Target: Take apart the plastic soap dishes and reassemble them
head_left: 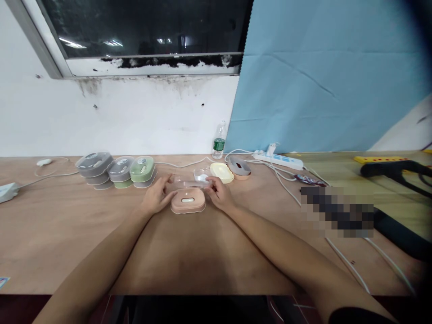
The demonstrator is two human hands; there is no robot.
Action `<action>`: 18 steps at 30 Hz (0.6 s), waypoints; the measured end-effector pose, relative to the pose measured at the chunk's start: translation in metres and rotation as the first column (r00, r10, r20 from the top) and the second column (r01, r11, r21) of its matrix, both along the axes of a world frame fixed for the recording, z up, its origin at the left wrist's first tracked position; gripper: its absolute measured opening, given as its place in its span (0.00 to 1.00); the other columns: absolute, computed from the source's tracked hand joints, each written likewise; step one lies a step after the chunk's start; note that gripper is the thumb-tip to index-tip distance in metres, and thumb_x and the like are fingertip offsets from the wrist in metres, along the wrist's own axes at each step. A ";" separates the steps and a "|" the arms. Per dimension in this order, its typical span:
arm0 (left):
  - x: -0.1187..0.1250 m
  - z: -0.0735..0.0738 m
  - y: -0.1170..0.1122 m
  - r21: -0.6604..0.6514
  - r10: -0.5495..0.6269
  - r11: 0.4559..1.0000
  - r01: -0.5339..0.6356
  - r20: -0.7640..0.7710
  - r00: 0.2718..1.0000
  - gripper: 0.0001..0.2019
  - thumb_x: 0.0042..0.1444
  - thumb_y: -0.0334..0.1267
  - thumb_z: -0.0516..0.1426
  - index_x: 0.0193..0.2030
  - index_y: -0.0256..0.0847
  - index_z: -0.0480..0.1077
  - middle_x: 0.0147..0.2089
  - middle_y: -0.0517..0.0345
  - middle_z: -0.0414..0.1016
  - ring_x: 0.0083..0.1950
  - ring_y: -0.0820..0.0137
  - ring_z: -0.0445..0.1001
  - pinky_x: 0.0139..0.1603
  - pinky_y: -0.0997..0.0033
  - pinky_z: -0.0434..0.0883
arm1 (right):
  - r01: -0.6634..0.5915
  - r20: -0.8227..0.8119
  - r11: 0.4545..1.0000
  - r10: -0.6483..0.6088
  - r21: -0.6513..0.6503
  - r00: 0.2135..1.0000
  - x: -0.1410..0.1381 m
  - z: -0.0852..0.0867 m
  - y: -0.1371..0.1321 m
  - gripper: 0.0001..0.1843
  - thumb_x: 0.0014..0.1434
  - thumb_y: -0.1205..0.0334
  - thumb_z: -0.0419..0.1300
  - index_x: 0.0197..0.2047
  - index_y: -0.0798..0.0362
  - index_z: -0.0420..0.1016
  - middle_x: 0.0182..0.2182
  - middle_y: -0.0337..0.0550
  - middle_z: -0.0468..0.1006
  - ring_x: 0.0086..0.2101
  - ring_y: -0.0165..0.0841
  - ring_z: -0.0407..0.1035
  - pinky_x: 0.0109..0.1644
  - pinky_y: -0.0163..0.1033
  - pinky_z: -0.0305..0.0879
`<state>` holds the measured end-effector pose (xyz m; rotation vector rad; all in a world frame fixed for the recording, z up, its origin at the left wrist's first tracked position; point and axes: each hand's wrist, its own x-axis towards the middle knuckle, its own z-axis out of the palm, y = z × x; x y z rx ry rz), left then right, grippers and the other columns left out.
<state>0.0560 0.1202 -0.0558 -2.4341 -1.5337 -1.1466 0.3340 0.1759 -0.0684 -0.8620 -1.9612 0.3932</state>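
A pink soap-box base (pixel 188 201) with a white oval insert lies on the wooden table (pixel 67 234) in front of me. Above its far edge both hands hold a clear plastic lid (pixel 187 183). My left hand (pixel 156 197) grips the lid's left end with curled fingers. My right hand (pixel 220 193) pinches the right end. Behind the lid lie another clear piece (pixel 201 173), a yellow box part (pixel 222 172) and a grey-and-pink part (pixel 239 168).
Stacks of grey and green closed boxes (pixel 116 171) stand at the left. A water bottle (pixel 219 140) stands by the wall. A white power strip (pixel 279 159) and cables run to the right, near a black object (pixel 394 168). A white adapter (pixel 6 192) sits far left.
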 end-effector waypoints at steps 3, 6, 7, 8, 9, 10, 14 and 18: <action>0.004 0.003 -0.005 0.127 -0.026 0.991 0.038 -0.097 0.995 0.22 0.62 0.44 0.53 0.62 0.41 0.60 0.41 0.53 0.74 0.33 0.71 0.70 0.37 0.70 0.70 | -0.017 0.019 1.000 0.017 -0.017 1.000 -0.002 0.003 -0.003 0.21 0.63 0.46 0.51 0.48 0.54 0.69 0.24 0.37 0.69 0.25 0.30 0.63 0.31 0.34 0.57; 0.007 0.003 -0.007 0.137 -0.027 0.990 0.042 -0.103 0.994 0.20 0.63 0.42 0.52 0.60 0.40 0.61 0.36 0.55 0.75 0.31 0.71 0.71 0.35 0.72 0.69 | -0.013 0.020 0.998 0.015 -0.069 1.000 -0.004 0.006 -0.002 0.20 0.63 0.45 0.50 0.40 0.53 0.71 0.23 0.37 0.69 0.25 0.29 0.63 0.32 0.34 0.56; 0.008 0.003 -0.007 0.122 -0.023 0.992 0.034 -0.090 0.996 0.21 0.63 0.42 0.51 0.61 0.40 0.60 0.36 0.55 0.75 0.31 0.72 0.71 0.34 0.72 0.69 | -0.015 0.030 0.996 0.017 -0.086 0.999 -0.004 0.007 -0.002 0.20 0.64 0.45 0.49 0.35 0.53 0.70 0.23 0.36 0.68 0.25 0.29 0.63 0.31 0.33 0.55; 0.008 0.003 -0.008 0.106 -0.017 0.994 0.025 -0.078 0.997 0.21 0.64 0.43 0.51 0.62 0.39 0.60 0.36 0.55 0.76 0.31 0.71 0.72 0.34 0.72 0.69 | -0.012 0.048 0.995 0.017 -0.100 0.999 -0.005 0.007 -0.001 0.21 0.64 0.45 0.49 0.31 0.53 0.69 0.22 0.36 0.67 0.25 0.29 0.63 0.31 0.33 0.54; 0.009 0.004 -0.008 0.087 -0.013 0.996 0.019 -0.071 0.997 0.21 0.64 0.43 0.50 0.62 0.39 0.60 0.36 0.55 0.76 0.32 0.71 0.72 0.35 0.71 0.69 | -0.005 0.070 0.994 0.013 -0.111 0.997 -0.005 0.007 -0.001 0.23 0.64 0.44 0.48 0.27 0.53 0.66 0.21 0.36 0.66 0.25 0.28 0.62 0.30 0.33 0.52; 0.009 0.005 -0.008 0.066 -0.010 0.998 0.015 -0.067 0.998 0.20 0.64 0.43 0.49 0.61 0.39 0.62 0.37 0.54 0.77 0.33 0.69 0.74 0.36 0.70 0.70 | 0.003 0.097 0.993 0.009 -0.118 0.995 -0.006 0.007 0.000 0.25 0.64 0.44 0.48 0.24 0.53 0.63 0.20 0.36 0.65 0.24 0.28 0.61 0.29 0.33 0.51; 0.008 0.005 -0.004 -0.086 0.003 0.996 -0.006 -0.032 0.999 0.20 0.65 0.44 0.45 0.57 0.41 0.68 0.49 0.50 0.77 0.47 0.63 0.76 0.48 0.64 0.71 | 0.009 0.227 0.985 0.030 -0.170 0.973 -0.008 0.005 0.002 0.29 0.64 0.42 0.45 0.20 0.53 0.59 0.17 0.35 0.61 0.22 0.27 0.58 0.28 0.34 0.46; 0.005 -0.001 0.005 -0.296 -0.024 0.954 0.038 0.052 0.998 0.22 0.67 0.48 0.42 0.52 0.45 0.73 0.51 0.55 0.78 0.50 0.62 0.76 0.50 0.64 0.70 | 0.027 0.360 0.966 0.071 -0.259 0.930 -0.009 0.004 0.005 0.31 0.64 0.41 0.43 0.18 0.54 0.59 0.16 0.36 0.61 0.21 0.27 0.56 0.27 0.35 0.43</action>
